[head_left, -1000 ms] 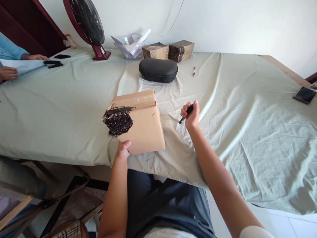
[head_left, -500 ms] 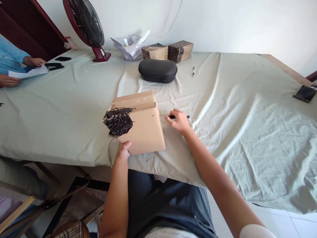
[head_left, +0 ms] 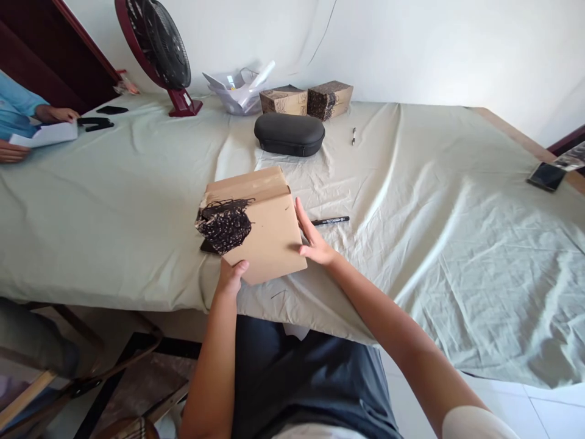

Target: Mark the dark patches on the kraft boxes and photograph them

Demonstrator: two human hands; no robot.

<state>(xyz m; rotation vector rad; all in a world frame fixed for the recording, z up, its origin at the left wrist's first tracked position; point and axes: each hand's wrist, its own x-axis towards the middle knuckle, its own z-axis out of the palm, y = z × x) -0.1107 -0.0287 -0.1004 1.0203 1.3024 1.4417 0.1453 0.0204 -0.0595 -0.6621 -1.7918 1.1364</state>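
Note:
A brown cardboard box (head_left: 274, 235) sits tilted near the table's front edge. Dense black pen scribbling (head_left: 226, 228) covers its left corner, with a short mark near the right edge. My left hand (head_left: 232, 275) grips the box's lower left corner, thumb on the scribbled face and fingers hidden beneath. At the box's right side is my right hand (head_left: 314, 242), its fingers stretched and thumb apart, at or against the edge. Just beyond it a black marker (head_left: 333, 221) lies on the cloth, its left end hidden behind the fingers. Under the box's left corner a dark flat object (head_left: 208, 246) peeks out.
Behind the box stands a black zip case (head_left: 289, 134). Two scribbled cartons (head_left: 329, 100), a clear plastic basket (head_left: 237, 100) and a fan (head_left: 183, 103) line the wall. A pen (head_left: 353, 136) and a phone (head_left: 547, 176) lie rightward. Another person's hands (head_left: 61, 114) hold paper at left.
My right hand has let go of the marker, leaving it on the cloth, and moved left to the box's side with fingers extended. My left hand keeps its grip; the box has shifted slightly.

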